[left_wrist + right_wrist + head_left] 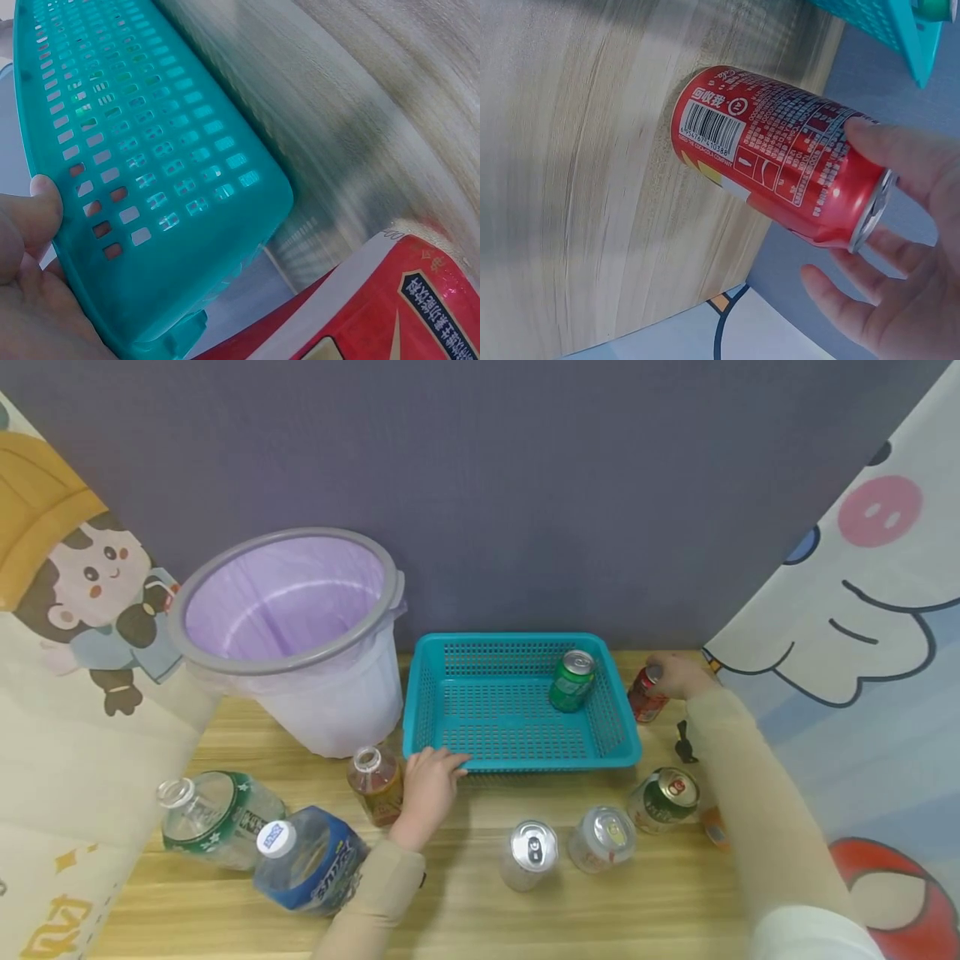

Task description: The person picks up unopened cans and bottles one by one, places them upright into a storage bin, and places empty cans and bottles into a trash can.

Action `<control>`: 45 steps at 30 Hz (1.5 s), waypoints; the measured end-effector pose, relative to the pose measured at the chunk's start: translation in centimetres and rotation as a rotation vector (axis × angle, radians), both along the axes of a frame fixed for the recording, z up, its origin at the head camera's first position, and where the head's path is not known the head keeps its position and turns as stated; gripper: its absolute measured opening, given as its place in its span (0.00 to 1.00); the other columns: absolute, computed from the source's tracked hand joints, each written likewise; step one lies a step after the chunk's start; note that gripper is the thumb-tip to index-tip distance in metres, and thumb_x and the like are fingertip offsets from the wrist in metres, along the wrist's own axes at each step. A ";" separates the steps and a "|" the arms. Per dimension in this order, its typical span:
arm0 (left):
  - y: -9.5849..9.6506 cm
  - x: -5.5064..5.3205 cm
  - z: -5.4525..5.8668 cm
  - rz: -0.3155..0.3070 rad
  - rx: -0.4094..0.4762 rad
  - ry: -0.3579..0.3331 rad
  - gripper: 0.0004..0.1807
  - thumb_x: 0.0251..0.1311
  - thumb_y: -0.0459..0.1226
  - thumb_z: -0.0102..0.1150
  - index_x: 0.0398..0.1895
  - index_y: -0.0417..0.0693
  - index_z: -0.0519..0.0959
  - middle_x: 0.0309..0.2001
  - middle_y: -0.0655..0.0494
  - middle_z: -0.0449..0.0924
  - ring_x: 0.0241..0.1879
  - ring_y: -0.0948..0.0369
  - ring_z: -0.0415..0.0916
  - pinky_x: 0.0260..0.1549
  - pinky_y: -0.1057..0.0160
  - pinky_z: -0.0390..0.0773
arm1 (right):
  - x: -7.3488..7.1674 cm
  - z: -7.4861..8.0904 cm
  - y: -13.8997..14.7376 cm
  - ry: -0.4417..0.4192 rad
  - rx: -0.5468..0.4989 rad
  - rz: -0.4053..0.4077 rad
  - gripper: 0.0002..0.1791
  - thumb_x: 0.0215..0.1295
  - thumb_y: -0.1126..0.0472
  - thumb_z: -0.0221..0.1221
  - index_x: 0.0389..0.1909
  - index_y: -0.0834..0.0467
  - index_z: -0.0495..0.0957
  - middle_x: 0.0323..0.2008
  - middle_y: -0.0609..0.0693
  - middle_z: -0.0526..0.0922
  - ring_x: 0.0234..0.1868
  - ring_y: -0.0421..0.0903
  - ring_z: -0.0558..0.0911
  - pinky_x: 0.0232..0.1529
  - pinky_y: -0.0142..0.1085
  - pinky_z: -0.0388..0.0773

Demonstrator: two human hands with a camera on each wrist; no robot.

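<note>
My right hand [678, 675] is at the top of a red Coca-Cola can [647, 696], to the right of the basket. The right wrist view shows the thumb on one side of the red can [772, 150] and the fingers around the other side near its rim. My left hand [433, 785] pinches the near rim of a turquoise plastic basket [517, 766]. In the left wrist view the thumb [46, 199] presses on the rim, with fingers partly hidden behind it. A green can [572, 682] stands inside the basket at the right.
A bin [345, 710] with a purple liner stands back left. Around my left arm are an amber bottle [378, 789], a blue-labelled bottle [311, 864] and a green-labelled bottle [221, 818]. Two silvery cans [528, 856] and a green-and-white can [662, 802] stand in front.
</note>
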State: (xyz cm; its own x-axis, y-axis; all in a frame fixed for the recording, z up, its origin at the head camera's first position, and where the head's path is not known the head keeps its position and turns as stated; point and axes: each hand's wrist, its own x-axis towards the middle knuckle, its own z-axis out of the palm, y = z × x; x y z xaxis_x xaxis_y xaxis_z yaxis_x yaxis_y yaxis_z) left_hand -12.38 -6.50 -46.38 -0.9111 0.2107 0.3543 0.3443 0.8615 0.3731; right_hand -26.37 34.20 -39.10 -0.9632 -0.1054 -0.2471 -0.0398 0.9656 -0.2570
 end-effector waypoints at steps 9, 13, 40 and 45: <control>-0.1 0.0 0.2 -0.001 0.006 0.002 0.10 0.52 0.37 0.66 0.40 0.53 0.86 0.33 0.57 0.83 0.29 0.60 0.70 0.37 0.60 0.66 | -0.5 -0.4 0.0 0.007 0.011 0.007 0.38 0.52 0.60 0.64 0.63 0.69 0.62 0.58 0.73 0.67 0.60 0.71 0.64 0.57 0.61 0.65; -0.1 -0.1 0.1 -0.001 -0.002 -0.001 0.11 0.52 0.38 0.66 0.40 0.53 0.86 0.32 0.57 0.83 0.30 0.60 0.70 0.36 0.61 0.66 | -0.5 -0.4 -0.2 -0.026 0.024 -0.003 0.37 0.53 0.60 0.63 0.62 0.69 0.60 0.55 0.74 0.69 0.57 0.71 0.67 0.55 0.60 0.67; 0.0 0.1 0.0 -0.006 -0.001 -0.006 0.11 0.52 0.38 0.66 0.40 0.53 0.85 0.32 0.58 0.83 0.29 0.61 0.69 0.37 0.60 0.66 | -1.0 -1.8 -0.3 -0.019 0.034 0.018 0.37 0.47 0.56 0.67 0.58 0.65 0.66 0.53 0.73 0.70 0.56 0.72 0.67 0.52 0.63 0.68; 0.0 0.1 -0.1 -0.002 0.000 -0.015 0.11 0.52 0.38 0.66 0.40 0.53 0.85 0.32 0.58 0.83 0.29 0.61 0.68 0.37 0.60 0.66 | -1.0 -1.8 -0.4 -0.013 0.032 0.019 0.37 0.45 0.55 0.68 0.56 0.64 0.67 0.50 0.71 0.73 0.53 0.71 0.70 0.51 0.61 0.69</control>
